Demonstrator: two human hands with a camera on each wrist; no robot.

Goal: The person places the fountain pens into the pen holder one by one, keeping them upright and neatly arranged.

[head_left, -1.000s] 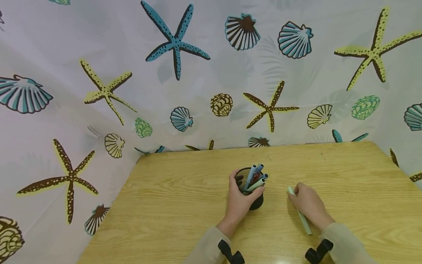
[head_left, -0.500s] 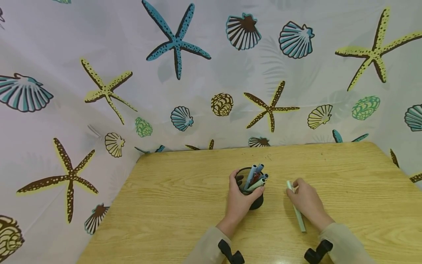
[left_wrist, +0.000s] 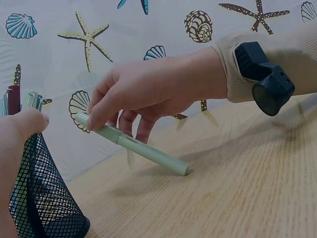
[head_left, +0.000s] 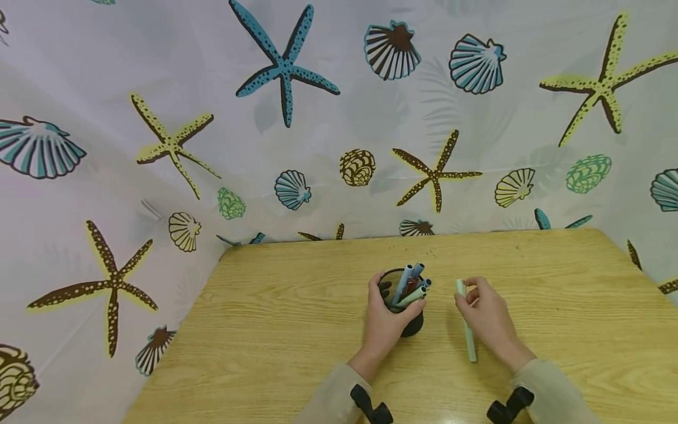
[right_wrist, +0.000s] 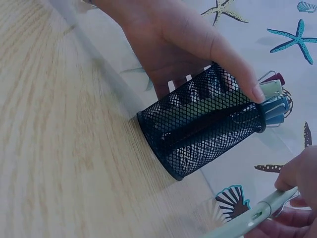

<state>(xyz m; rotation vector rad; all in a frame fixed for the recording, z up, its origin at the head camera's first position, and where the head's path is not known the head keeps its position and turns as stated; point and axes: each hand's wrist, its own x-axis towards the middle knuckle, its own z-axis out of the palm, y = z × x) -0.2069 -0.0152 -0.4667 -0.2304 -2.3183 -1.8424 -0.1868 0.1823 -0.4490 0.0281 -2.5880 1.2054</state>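
My left hand (head_left: 382, 324) grips a black mesh pen cup (right_wrist: 203, 124) near its rim, thumb on the near side. Several pens stand in the cup, among them blue pens (head_left: 404, 281), a pale green pen (head_left: 413, 296) and a dark red pen (left_wrist: 13, 99). To the right of the cup, my right hand (head_left: 489, 318) pinches another pale green pen (left_wrist: 153, 153) by its capped end between thumb and fingers. This pen slants in the left wrist view, its lower end at the tabletop; whether it touches is hard to tell.
Both hands work over a wooden table (head_left: 286, 306). A white cloth (head_left: 328, 129) printed with shells and starfish hangs behind it and along the sides. Each wrist wears a small black camera (left_wrist: 265, 77).
My right hand has moved slightly up and left in the head view. Its pen has shifted left and swung to a steeper line there. The left hand and cup stay put.
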